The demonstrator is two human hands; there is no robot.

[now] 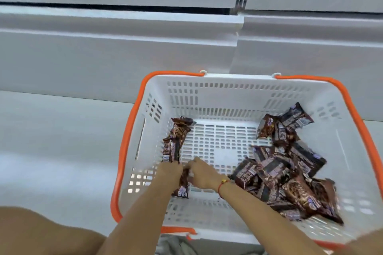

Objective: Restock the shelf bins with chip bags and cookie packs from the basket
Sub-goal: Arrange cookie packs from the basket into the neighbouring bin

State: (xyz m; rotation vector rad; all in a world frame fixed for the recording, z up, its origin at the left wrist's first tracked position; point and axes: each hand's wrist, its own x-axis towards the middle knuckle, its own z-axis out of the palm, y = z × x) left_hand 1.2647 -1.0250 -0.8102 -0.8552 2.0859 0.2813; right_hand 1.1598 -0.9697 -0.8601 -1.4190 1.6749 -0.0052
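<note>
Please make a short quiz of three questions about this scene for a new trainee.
1. True or false: the white slotted plastic basket with orange handles holds brown cookie packs.
2. Where does the larger heap of packs lie: right side or left side?
3. What are the left hand and right hand gripping?

Key: 1 true. 2 right side. 3 one brown pack at the near left.

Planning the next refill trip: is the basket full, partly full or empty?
Partly full. The basket shows bare floor in the middle, with a pile of brown packs at the right and a few at the left.
</note>
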